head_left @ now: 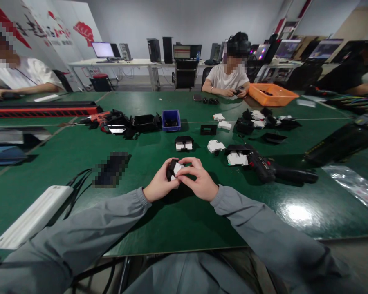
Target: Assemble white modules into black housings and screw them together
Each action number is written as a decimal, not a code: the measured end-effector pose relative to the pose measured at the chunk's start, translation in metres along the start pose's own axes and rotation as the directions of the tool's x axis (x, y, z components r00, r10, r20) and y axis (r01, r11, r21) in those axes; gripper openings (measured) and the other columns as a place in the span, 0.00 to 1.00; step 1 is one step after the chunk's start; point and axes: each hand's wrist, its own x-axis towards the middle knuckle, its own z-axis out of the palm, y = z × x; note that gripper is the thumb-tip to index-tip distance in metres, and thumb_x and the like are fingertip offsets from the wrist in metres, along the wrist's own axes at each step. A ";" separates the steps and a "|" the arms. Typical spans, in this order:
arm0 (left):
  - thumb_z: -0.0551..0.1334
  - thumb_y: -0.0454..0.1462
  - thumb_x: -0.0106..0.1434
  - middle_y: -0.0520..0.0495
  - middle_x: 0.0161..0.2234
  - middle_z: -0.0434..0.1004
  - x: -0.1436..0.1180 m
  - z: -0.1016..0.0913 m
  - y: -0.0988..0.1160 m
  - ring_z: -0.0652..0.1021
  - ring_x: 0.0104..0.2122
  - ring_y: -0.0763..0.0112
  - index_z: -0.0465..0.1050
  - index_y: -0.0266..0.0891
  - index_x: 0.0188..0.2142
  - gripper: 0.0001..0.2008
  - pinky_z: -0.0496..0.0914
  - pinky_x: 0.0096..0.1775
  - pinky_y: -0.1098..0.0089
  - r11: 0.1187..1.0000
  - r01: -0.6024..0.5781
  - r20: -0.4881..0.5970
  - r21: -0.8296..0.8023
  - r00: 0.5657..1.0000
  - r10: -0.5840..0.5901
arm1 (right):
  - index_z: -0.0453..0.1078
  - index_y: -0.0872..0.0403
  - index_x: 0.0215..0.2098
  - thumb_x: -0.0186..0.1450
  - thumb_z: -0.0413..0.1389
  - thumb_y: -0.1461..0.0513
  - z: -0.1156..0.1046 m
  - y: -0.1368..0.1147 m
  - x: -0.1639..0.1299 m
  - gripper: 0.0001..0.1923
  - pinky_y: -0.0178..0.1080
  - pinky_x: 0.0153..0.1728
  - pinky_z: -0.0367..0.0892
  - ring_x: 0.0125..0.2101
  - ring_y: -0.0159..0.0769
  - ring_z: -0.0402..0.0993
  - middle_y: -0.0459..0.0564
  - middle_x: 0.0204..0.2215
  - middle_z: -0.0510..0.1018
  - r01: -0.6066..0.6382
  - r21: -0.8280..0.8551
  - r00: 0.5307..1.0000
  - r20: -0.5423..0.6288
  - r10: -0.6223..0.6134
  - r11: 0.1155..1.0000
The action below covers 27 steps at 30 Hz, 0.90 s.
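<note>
My left hand (160, 184) and my right hand (198, 180) meet above the green table (184, 216), both gripping one small black and white plastic part (174, 168). The fingers wrap around it, so most of the part is hidden. Just beyond my hands lie a black housing with white inserts (184, 143), a loose white part (215, 146) and another white part (237, 158) beside a black electric screwdriver (270, 167).
A blue bin (171, 120), black housings (145, 122), a red drill (97, 118) and an orange tray (272, 94) stand farther back. A white power strip (33, 216) with black cables lies near left. Three other people sit around the table.
</note>
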 end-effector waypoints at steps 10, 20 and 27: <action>0.63 0.31 0.52 0.40 0.53 0.67 0.000 0.000 -0.004 0.71 0.53 0.59 0.57 0.37 0.57 0.32 0.64 0.57 0.56 1.000 -0.001 0.014 -0.018 1.000 0.001 | 0.77 0.48 0.38 0.66 0.58 0.65 -0.001 -0.001 -0.001 0.06 0.51 0.56 0.62 0.54 0.43 0.64 0.51 0.50 0.69 0.024 -0.036 0.999 0.024 -0.023 0.999; 0.66 0.34 0.55 0.39 0.55 0.67 -0.002 0.001 -0.009 0.72 0.53 0.58 0.57 0.38 0.58 0.33 0.65 0.58 0.56 0.998 -0.058 0.010 0.039 0.998 0.058 | 0.68 0.49 0.44 0.57 0.60 0.68 0.008 -0.008 -0.002 0.17 0.51 0.53 0.66 0.53 0.45 0.65 0.52 0.50 0.68 -0.083 -0.016 0.989 -0.121 0.081 0.996; 0.66 0.36 0.55 0.40 0.54 0.69 0.004 -0.011 -0.001 0.74 0.52 0.59 0.57 0.38 0.59 0.34 0.69 0.55 0.59 0.954 -0.138 0.038 0.268 0.990 0.133 | 0.62 0.51 0.52 0.63 0.56 0.64 0.005 0.006 -0.002 0.19 0.47 0.46 0.68 0.48 0.43 0.67 0.55 0.49 0.68 -0.061 -0.007 0.975 -0.216 0.058 0.998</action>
